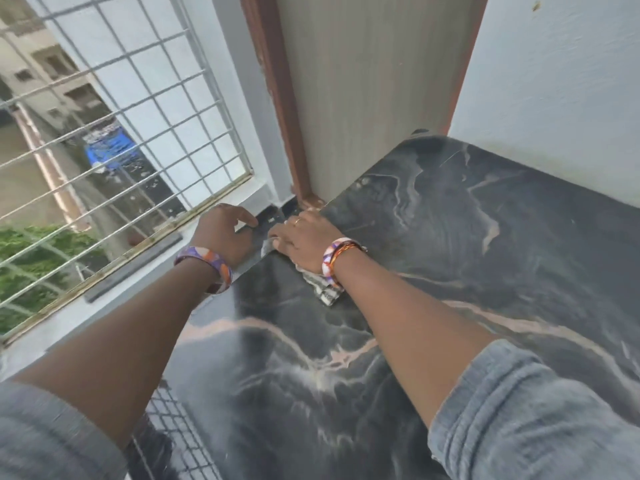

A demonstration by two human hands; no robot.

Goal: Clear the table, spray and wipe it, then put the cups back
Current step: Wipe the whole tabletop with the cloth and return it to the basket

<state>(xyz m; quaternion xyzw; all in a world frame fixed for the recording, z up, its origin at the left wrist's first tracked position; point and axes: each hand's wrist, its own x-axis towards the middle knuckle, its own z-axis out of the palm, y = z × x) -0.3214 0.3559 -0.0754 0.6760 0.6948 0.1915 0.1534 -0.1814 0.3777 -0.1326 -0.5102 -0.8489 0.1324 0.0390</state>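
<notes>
A dark marble-patterned table (433, 254) fills the right and lower part of the view. My right hand (304, 240) presses flat on a grey-and-white patterned cloth (322, 289) at the table's far left corner. The cloth sticks out under my wrist and at my fingertips. My left hand (225, 233) grips the table's left edge just beside it, fingers curled over the rim. Both wrists wear coloured bangles. No cups and no spray bottle are in view.
A window with a white metal grille (114, 140) and its sill (138, 265) run along the left. A brown door frame (277, 98) and a pale door (363, 81) stand behind the table corner. A white wall (571, 81) borders the table's far side.
</notes>
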